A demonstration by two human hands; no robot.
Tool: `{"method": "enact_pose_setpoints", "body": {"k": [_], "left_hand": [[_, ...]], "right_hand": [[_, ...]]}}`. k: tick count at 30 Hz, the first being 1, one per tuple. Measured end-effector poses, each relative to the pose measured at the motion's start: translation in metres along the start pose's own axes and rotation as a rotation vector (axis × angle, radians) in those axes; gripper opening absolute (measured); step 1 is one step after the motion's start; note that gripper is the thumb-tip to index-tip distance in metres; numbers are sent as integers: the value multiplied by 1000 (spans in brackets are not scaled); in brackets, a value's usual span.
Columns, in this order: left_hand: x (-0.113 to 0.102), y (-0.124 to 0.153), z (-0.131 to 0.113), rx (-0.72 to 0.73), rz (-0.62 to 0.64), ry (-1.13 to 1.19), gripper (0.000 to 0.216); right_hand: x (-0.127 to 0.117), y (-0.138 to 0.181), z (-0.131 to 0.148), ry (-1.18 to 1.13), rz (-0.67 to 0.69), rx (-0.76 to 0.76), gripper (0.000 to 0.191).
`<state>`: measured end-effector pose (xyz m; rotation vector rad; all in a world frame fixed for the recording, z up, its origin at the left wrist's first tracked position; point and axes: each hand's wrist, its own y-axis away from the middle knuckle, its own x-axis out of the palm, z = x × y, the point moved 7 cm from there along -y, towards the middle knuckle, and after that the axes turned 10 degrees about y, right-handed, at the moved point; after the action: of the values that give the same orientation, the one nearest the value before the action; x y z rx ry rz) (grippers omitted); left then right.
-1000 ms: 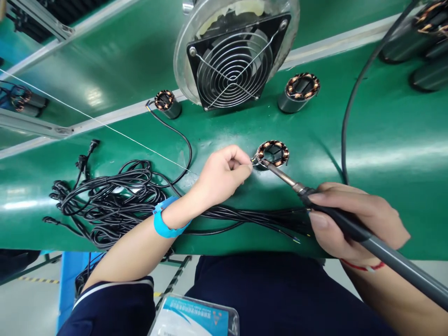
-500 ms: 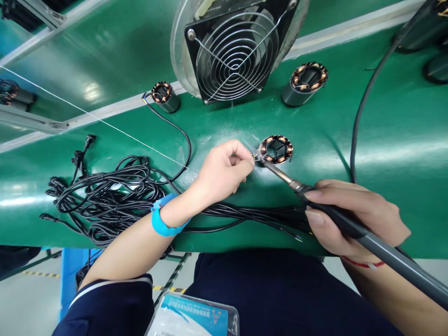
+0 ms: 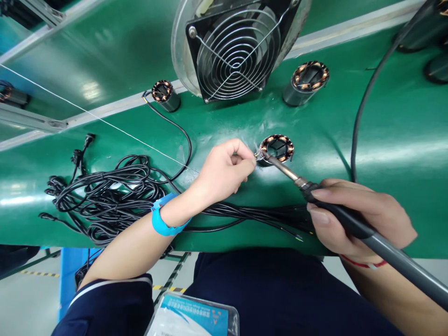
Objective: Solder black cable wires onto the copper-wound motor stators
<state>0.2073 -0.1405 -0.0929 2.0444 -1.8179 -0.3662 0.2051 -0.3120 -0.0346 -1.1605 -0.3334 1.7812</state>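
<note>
Glossy green desk (image 3: 402, 154) surface stretches across a workshop, seen from above, with a pale floor below its near edge. Near the middle stands a motor stator (image 3: 288, 148), a short dark cylinder whose top is ringed with copper windings. Just to its left, the left hand (image 3: 226, 170) has its thumb and forefinger pressed together, pinching fine wire ends (image 3: 256, 157) at the stator's rim. A blue wristband (image 3: 164, 221) circles that wrist, and a thin pale strand (image 3: 105, 121) slants down from the upper left toward the hand. On the other side, the right hand (image 3: 367, 214) is closed around the dark handle of a soldering iron (image 3: 350, 224), gripped like a pen. Its metal tip reaches the left edge of the winding ring, close to the left fingertips; whether it touches the wires is too small to tell. A red bracelet (image 3: 364, 264) shows at the right wrist. Behind the stator sits a fan (image 3: 236, 65) with a round wire guard, flanked by a smaller stator (image 3: 168, 99) at left and another stator (image 3: 297, 91) at right. Coiled black cables (image 3: 105, 200) lie heaped at the left, some running beneath the left forearm.
</note>
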Motion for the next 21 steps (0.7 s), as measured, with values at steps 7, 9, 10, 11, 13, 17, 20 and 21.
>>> {"method": "enact_pose_setpoints", "body": {"k": [7,9,10,11,13,17,20,21], "left_hand": [[0,0,-1,-5,1,2,19],[1,-1,-1,1,-2,12,18],[1,0,-2,0,-5,15,18],[1,0,-2,-3,-11,15,18],[1,0,-3,-16,-21,12,19],[1,1,-5,-38,-33,11,21],[2,2,-6,-44,-21,17,21],[2,2,-6,-45,-15,18,21]], "right_hand": [[-1,-2,-1,170,18,103,61],[0,-11,-3,212,86,145,61],[0,-17,-5,221,129,152,58],[1,-22,-7,231,176,149,53],[6,-33,-12,250,276,120,43],[19,-42,-25,208,342,130,43],[30,-39,-31,154,291,182,49],[32,-37,-32,148,275,189,50]]}}
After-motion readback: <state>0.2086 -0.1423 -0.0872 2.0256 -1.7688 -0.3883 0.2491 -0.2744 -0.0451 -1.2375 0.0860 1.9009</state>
